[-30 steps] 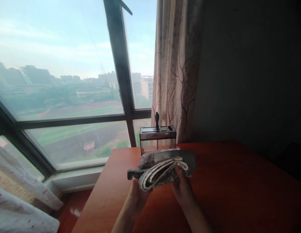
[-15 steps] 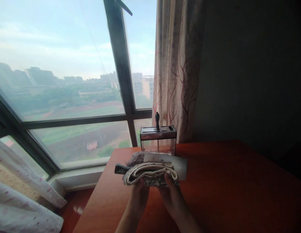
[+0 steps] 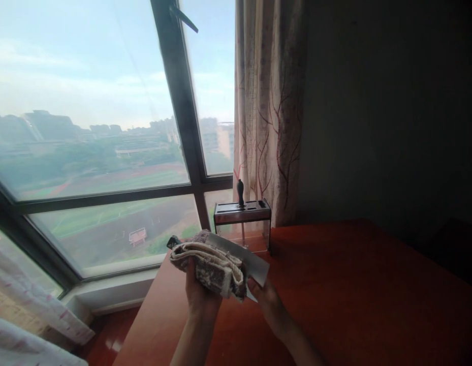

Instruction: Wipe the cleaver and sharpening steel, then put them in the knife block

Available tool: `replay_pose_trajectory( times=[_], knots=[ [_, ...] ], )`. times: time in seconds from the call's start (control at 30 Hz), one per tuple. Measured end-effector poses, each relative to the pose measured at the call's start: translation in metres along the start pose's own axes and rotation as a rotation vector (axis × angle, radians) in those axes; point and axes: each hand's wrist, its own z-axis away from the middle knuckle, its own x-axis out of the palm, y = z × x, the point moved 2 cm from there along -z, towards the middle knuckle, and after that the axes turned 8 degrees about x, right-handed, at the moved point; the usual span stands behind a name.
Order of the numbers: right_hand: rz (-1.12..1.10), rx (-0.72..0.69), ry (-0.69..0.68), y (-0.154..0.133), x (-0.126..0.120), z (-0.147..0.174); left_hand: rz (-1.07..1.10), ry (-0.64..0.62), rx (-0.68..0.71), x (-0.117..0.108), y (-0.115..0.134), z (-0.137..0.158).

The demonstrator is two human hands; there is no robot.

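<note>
A folded grey-and-cream towel point(image 3: 213, 274) is wrapped around a cleaver point(image 3: 254, 259) above the table. The cleaver's broad metal blade sticks out to the right, and its dark handle end shows at the upper left. My left hand point(image 3: 199, 295) grips the towel from below, thumb up on its near side; its other fingers are hidden beneath. At the blade's lower right end, my right hand point(image 3: 268, 302) is closed with the thumb on the metal, its fingers mostly hidden. Towel and cleaver tilt down to the right.
A knife block point(image 3: 242, 211) with clear sides and one dark-handled knife stands at the back of the reddish wooden table point(image 3: 335, 284). Behind it hangs a curtain point(image 3: 270, 101) by the large window point(image 3: 94, 127). Another curtain point(image 3: 33, 325) hangs at lower left.
The towel and cleaver have shifted left and tilted, blade end lower. My right hand has moved from the towel's right end to the blade. The view has turned slightly right.
</note>
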Motion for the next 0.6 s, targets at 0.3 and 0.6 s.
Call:
replay_pose_trajectory(
  times=[0.3,0.6],
  knots=[
    [0.293,-0.085,-0.235,-0.025,0.011,-0.005,-0.012,0.033,-0.079,-0.024,-0.005,-0.002],
    [0.536,-0.123,-0.249,-0.031,-0.003,0.008,-0.145,0.118,0.039,-0.027,0.006,-0.008]
  ],
)
